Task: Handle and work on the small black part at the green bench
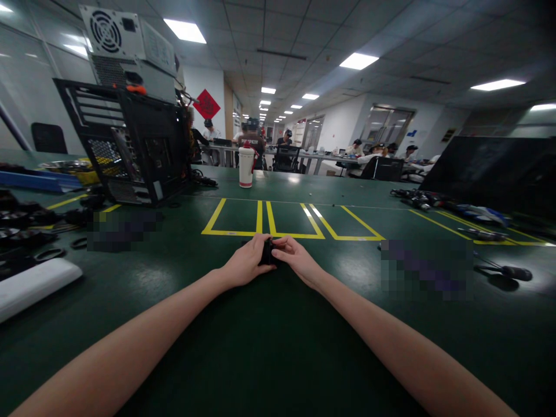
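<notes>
Between my two hands, near the middle of the green table (278, 359), is a small black object (268, 252); its kind cannot be made out. My left hand (248, 260) wraps round its left side, with the thumb low and the fingers over the top. From the right, my right hand (295, 259) pinches the object's edge with thumb and fingertips. Much of the object is hidden behind the fingers. Just beyond my hands lie yellow tape outlines (263, 234) on the tabletop.
A black computer case (160, 150) with a power supply (143, 49) on top stands at left. A white cup (245, 168) stands further back. At right are a dark monitor (499, 179), cables and a screwdriver-like tool (515, 273). A white bar (39, 284) lies at left. People sit beyond.
</notes>
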Demonstrator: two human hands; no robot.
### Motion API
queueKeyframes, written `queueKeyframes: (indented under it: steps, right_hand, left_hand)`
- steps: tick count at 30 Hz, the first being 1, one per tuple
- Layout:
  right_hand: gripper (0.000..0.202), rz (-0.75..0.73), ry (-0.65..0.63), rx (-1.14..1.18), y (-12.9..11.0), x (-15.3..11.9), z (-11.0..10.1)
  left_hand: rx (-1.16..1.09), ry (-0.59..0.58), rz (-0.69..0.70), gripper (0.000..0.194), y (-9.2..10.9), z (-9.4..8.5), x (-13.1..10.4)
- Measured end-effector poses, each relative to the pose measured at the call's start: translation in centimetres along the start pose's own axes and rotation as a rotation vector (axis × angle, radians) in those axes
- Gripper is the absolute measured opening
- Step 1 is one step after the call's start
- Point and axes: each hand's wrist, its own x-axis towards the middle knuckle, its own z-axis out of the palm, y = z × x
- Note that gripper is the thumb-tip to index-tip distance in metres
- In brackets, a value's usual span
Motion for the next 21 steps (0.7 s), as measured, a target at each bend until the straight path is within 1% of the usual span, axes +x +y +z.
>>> queueKeyframes:
  steps: [3,6,11,15,18,21]
  right_hand:
    - [0.029,0.027,0.015,0.014,0.29,0.35,-0.05]
    - [0.029,0.036,-0.017,0.038,0.42,0.44,-0.14]
    - [0.038,0.017,-0.065,0.039,0.08,-0.06,-0.06]
    - [0.026,-0.017,-0.019,0.031,0.01,-0.15,0.09]
    - [0.027,-0.023,0.021,0.003,0.17,0.06,0.09]
    - [0.031,0.016,0.018,0.009,0.18,0.20,0.03]
  left_hand:
    - [0.009,-0.001,-0.006,0.060,-0.09,0.10,0.03]
    - [0.014,0.000,-0.004,0.061,-0.10,0.11,0.03]
    - [0.016,-0.005,0.000,0.059,0.09,-0.09,0.00]
    - [0.016,-0.002,-0.002,0.061,0.11,-0.09,0.02]
    - [0.010,-0.001,0.002,0.061,0.00,0.00,0.05]
    - [0.004,-0.003,-0.002,0.060,-0.05,0.01,0.04]
